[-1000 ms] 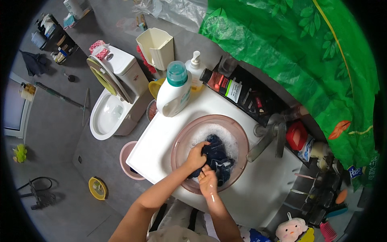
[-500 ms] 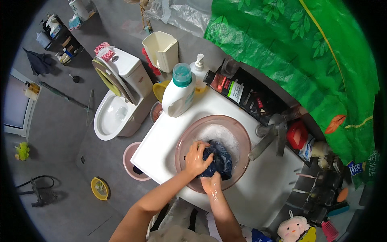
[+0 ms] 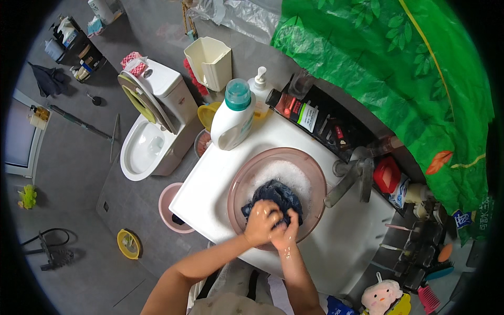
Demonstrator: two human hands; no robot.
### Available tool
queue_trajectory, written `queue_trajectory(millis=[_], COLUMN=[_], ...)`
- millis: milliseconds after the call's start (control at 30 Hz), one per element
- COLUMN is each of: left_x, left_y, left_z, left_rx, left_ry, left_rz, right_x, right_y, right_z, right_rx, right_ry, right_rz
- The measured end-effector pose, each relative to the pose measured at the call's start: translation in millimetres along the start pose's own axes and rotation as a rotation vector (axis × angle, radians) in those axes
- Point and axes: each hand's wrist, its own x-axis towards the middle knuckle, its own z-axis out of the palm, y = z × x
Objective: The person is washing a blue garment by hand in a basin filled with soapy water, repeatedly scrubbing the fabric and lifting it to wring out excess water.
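Dark blue wet cloth (image 3: 277, 195), bunched in suds, lay in the near half of a translucent pinkish-brown plastic basin (image 3: 315, 173) that sat in the white washbasin counter (image 3: 210, 184). The left hand (image 3: 261, 222) was curled closed over the near edge of the cloth, knuckles up, with fabric gathered under the fingers. The right hand (image 3: 285, 233) pressed against the left from the right side, its fingers likewise folded onto the cloth, so that both hands touched each other above the basin's near rim. White foam (image 3: 283, 173) covered the water on the far side of the cloth.

Just right of the basin stood a grey metal tap (image 3: 350, 176), its spout reaching toward the basin rim. At the far left corner of the counter stood a white plastic detergent bottle with a teal cap (image 3: 232, 118), and behind it a small white pump dispenser (image 3: 259, 86). A dark shelf of small bottles and tubes (image 3: 315, 118) ran along the far edge of the counter, beneath a green leaf-printed plastic curtain (image 3: 378, 68).

To the left of the counter stood a white toilet with its seat raised (image 3: 149, 134), a cream plastic bin (image 3: 209, 62) beyond it, and a pink round tub (image 3: 169, 202) on the grey floor near the counter's left edge.
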Motion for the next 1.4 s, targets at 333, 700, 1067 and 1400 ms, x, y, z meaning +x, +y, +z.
queue_trajectory(millis=[333, 700, 1067, 1400], left_x=[-20, 1, 39, 40], left_y=[21, 6, -13, -46], left_z=[17, -17, -77, -24], left_rx=[-0.192, -0.341, -1.076, 0.353], left_ry=[-0.018, -0.558, 0.261, -0.388], left_rz=[-0.111, -0.566, -0.916, -0.215], right_x=[26, -9, -73, -47], right_y=[21, -20, -49, -23], right_z=[-52, 9, -27, -54], right_rx=[-0.262, -1.207, -0.832, -1.755], right_ry=[0.237, 0.63, 0.503, 0.741], right_rz=[-0.207, -0.259, -0.927, -1.029])
